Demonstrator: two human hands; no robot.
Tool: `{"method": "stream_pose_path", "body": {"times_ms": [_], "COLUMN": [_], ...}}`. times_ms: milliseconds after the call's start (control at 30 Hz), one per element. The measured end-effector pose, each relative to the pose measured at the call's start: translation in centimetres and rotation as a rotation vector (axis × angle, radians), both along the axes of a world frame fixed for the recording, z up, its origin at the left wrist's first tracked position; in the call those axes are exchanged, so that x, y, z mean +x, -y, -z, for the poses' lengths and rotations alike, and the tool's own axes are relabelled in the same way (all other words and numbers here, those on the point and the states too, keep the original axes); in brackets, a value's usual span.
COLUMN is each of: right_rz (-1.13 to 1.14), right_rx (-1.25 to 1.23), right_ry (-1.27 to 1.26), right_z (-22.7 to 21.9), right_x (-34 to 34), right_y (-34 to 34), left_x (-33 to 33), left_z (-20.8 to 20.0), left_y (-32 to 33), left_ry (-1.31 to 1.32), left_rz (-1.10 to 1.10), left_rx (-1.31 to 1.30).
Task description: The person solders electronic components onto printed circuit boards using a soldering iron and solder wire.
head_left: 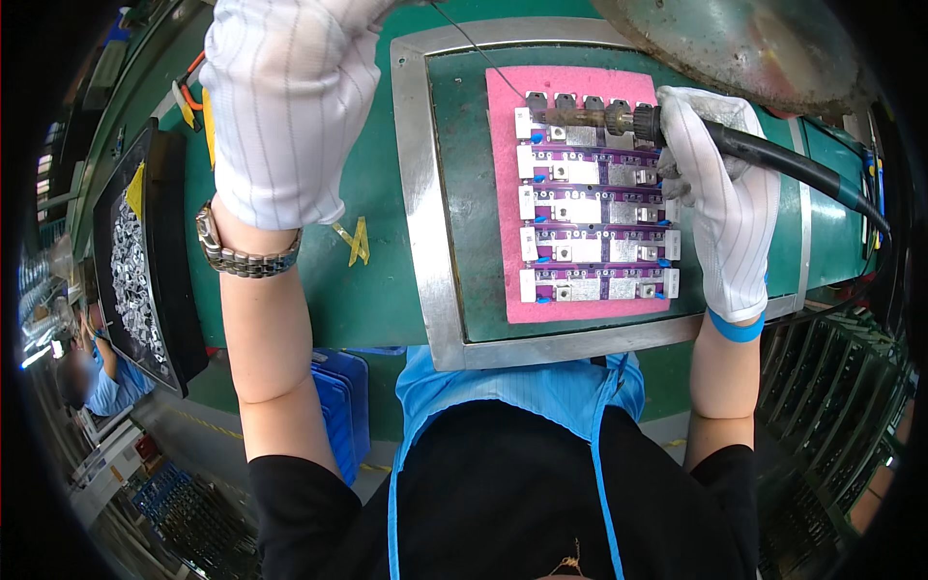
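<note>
My right hand (pixel 720 193), in a white striped glove, grips a soldering iron (pixel 764 153) by its black handle. The iron's brownish tip points left, over the top row of purple circuit boards (pixel 619 234). A thin solder wire (pixel 474 43) runs down from my left hand (pixel 290 106), its end close to the iron's tip at a small black part on that row. The left hand is gloved too; its fingers are partly cut off by the upper edge. Several boards with silvery blocks and blue bits lie in rows on a pink foam pad (pixel 590 311).
A metal frame (pixel 425 203) surrounds the pad on the green bench (pixel 372 300). At left stands a black tray (pixel 174 329) of small metal parts, with orange-handled pliers (pixel 193 72) nearby. A large round metal object (pixel 744 48) overhangs the upper right. Another person (pixel 111 382) sits far left.
</note>
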State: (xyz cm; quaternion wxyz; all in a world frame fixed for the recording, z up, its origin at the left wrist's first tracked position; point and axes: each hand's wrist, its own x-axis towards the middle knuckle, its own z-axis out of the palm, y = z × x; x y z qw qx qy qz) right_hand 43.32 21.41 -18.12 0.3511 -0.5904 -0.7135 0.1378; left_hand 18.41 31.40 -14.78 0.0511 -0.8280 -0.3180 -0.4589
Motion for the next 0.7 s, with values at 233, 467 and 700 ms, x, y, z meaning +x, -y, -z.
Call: {"method": "stream_pose_path", "body": {"times_ms": [233, 467, 700], "right_rz": [-0.058, -0.095, -0.069], "right_rx": [0.175, 0.331, 0.238], "right_ry": [0.17, 0.204, 0.186], "right_z": [0.4, 1.2, 0.4], "right_x": [0.0, 0.4, 0.1], "right_y": [-0.5, -0.5, -1.6], "left_x": [-0.1, -0.5, -0.2], "left_z": [0.3, 1.3, 0.1], "left_y": [0.9, 0.7, -0.1], "left_ry": [-0.092, -0.012, -0.209], "left_rz": [-0.079, -0.125, -0.109], "left_rx": [0.099, 0.177, 0.29]}}
